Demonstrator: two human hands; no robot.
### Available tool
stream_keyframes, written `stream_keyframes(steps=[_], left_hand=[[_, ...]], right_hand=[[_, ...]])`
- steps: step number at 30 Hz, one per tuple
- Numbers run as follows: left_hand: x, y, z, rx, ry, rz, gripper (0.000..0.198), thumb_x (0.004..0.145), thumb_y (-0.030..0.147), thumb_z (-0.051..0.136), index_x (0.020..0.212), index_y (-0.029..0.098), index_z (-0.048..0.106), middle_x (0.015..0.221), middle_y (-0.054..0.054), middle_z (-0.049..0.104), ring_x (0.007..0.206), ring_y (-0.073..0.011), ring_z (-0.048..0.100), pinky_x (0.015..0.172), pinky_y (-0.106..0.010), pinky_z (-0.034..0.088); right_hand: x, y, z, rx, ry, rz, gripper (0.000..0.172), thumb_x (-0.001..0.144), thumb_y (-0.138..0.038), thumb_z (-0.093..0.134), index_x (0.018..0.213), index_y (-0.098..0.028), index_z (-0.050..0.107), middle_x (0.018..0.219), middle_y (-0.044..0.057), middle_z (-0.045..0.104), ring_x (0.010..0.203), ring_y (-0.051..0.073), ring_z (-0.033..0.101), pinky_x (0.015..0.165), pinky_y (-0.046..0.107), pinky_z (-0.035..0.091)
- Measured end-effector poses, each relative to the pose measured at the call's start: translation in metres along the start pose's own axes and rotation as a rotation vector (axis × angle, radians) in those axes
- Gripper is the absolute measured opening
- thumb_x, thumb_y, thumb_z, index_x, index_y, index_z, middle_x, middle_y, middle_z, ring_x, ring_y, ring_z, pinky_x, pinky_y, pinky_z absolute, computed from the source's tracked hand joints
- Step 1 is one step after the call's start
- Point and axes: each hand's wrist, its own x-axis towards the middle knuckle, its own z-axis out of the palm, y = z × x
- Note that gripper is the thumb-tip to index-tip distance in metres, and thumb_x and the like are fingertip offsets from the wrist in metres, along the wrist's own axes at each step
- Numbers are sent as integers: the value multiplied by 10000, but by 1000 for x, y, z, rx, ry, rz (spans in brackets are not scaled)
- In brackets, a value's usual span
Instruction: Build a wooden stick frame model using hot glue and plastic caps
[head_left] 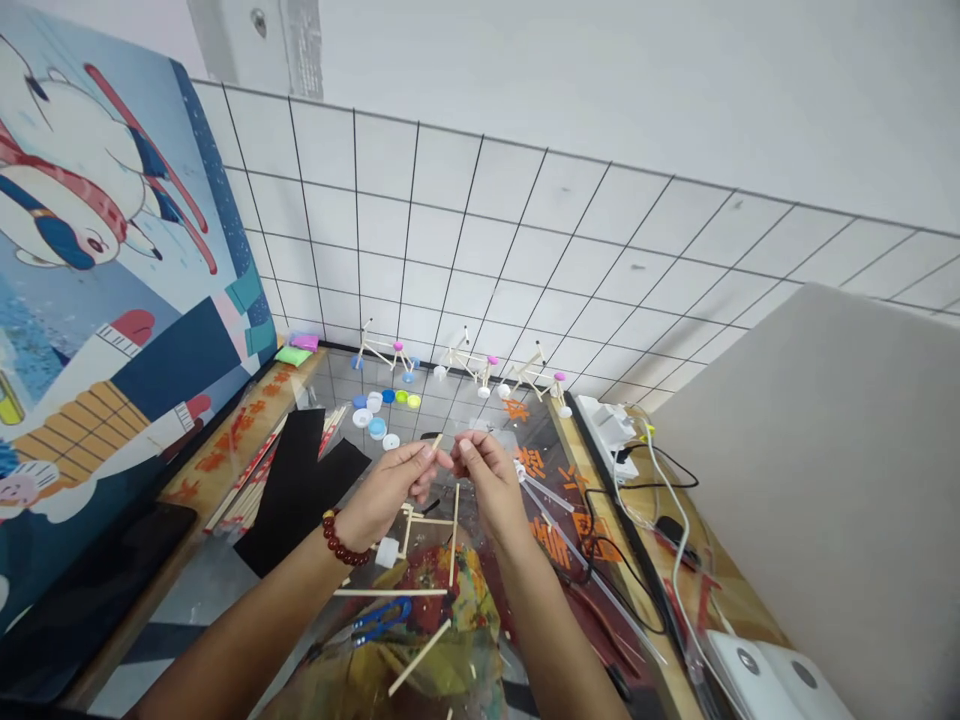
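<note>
My left hand (391,487) and my right hand (486,472) meet above the table, fingertips pinched together on a short thin wooden stick (436,443). Below them lies a partly built stick frame (431,527) with a white bottle cap (387,552) at its corner. Loose wooden sticks (390,592) and blue-handled scissors (381,617) lie nearer to me. A red bead bracelet (341,541) circles my left wrist.
Three finished stick bicycles (465,365) with cap wheels stand along the tiled wall. Coloured bottle caps (381,410) lie behind my hands. A black sheet (300,485) and bundled sticks (247,490) sit at left, a power strip (611,425) with cables at right.
</note>
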Motion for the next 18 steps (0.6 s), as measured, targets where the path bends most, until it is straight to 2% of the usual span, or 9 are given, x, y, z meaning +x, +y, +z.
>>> stream_keyframes(steps=[3, 6, 9, 11, 13, 15, 18], left_hand=[[0, 0, 1, -82, -36, -63, 292, 843, 432, 607, 881, 142, 608, 572, 73, 297, 482, -53, 230, 464, -171, 260], [1, -3, 2, -130, -27, -43, 240, 840, 401, 620, 858, 169, 559, 548, 81, 316, 459, -52, 220, 446, -166, 255], [3, -5, 3, -197, 29, -7, 235, 813, 381, 663, 818, 162, 577, 587, 50, 419, 509, -66, 368, 514, -191, 369], [5, -6, 3, -238, 94, 43, 212, 772, 336, 717, 810, 148, 627, 703, 2, 541, 645, -90, 498, 647, -224, 445], [6, -7, 4, -263, 146, 93, 191, 742, 301, 749, 821, 142, 678, 833, -35, 616, 764, -112, 551, 754, -246, 457], [7, -8, 5, -279, 168, 119, 189, 738, 302, 753, 836, 146, 711, 859, -43, 637, 779, -117, 557, 759, -250, 453], [7, -9, 7, -289, 173, 109, 200, 735, 318, 754, 838, 148, 729, 816, -37, 634, 732, -111, 547, 678, -237, 441]], right_hand=[[-2, 0, 4, 17, -28, 45, 295, 751, -475, 704, 831, -196, 649, 675, -20, 607, 567, 115, 528, 565, 254, 434], [-4, 3, 8, 15, -59, 36, 286, 759, -466, 697, 833, -194, 649, 674, -18, 602, 576, 117, 528, 572, 254, 439], [-7, 5, 11, 8, 0, -12, 263, 765, -438, 703, 874, -210, 633, 696, -24, 598, 611, 119, 534, 606, 255, 454], [-9, 4, 13, -2, 15, -27, 249, 769, -429, 702, 861, -210, 626, 707, -23, 599, 623, 118, 530, 613, 251, 452], [-11, 2, 16, -9, -18, -26, 241, 777, -429, 695, 837, -204, 633, 705, -19, 600, 628, 116, 524, 610, 246, 445], [-14, 0, 20, -8, -78, -17, 238, 784, -430, 690, 844, -202, 653, 722, -13, 612, 644, 117, 530, 624, 249, 448], [-17, -1, 24, -3, -142, -4, 233, 784, -436, 688, 811, -205, 675, 711, -11, 622, 639, 121, 539, 639, 263, 464]])
